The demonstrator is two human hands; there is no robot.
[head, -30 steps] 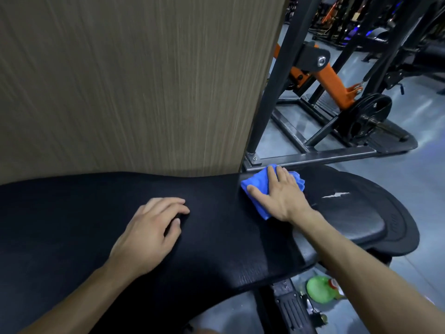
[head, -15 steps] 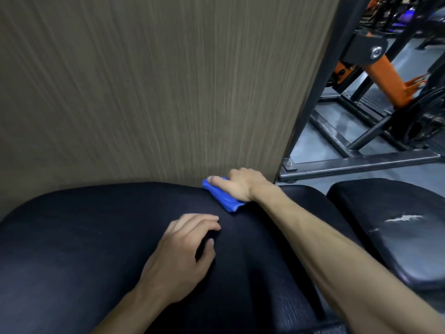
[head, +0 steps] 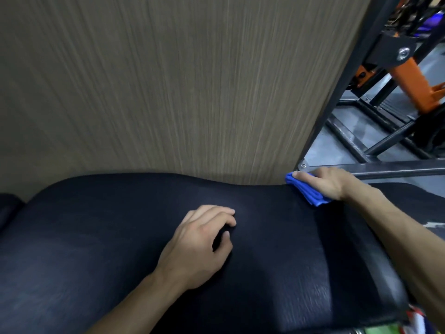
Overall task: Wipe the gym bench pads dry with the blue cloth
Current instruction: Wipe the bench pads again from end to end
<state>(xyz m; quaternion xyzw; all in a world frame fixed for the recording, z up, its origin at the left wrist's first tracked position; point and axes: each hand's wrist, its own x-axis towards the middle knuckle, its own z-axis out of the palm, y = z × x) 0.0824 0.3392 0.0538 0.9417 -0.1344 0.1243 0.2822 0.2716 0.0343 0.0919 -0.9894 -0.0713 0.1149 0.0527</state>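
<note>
Wiping under way, far corner of the big pad, most of the job unclear

Right hand [head: 330, 183] at 2 o'clock, fingers laid flat and pressing the folded blue cloth [head: 309, 195] onto the pad [head: 96, 237] edge by the wood panel [head: 168, 80]; left hand [head: 199, 247] centre, fingers loosely curled, holding nothing, resting on pad; no wet streaks visible, dryness can't be judged; second pad [head: 409, 191] at 3 o'clock looks still to do.

The right hand [head: 323, 183] presses the blue cloth [head: 310, 195] on the bench pad [head: 96, 237]; the left hand [head: 199, 247] rests flat.
</note>
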